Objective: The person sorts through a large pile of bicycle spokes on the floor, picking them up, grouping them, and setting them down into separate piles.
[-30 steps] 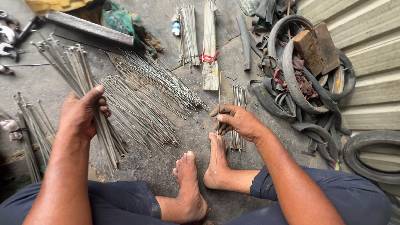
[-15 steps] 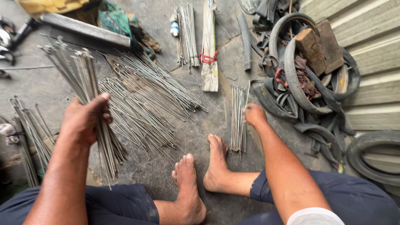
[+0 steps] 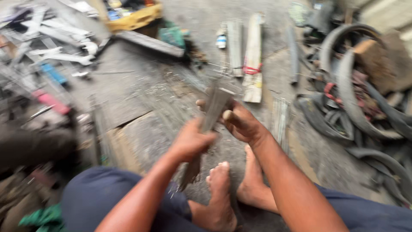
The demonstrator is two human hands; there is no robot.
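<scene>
Both hands now meet on the spoke bundle [image 3: 213, 112], lifted off the floor [image 3: 141, 99].
Left hand [image 3: 191, 141] grips low, right hand [image 3: 240, 122] clasps top; loose ends may splay or slip.

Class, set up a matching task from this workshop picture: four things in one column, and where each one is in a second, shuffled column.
Things:
1. bundle of metal rods
2. old tyres
3. yellow box
4. bare feet

Places:
a. top of the view
b. held in both hands
c. heaped at the right
d. on the floor below the hands

Pairs: 1-b, 2-c, 3-a, 4-d
</scene>
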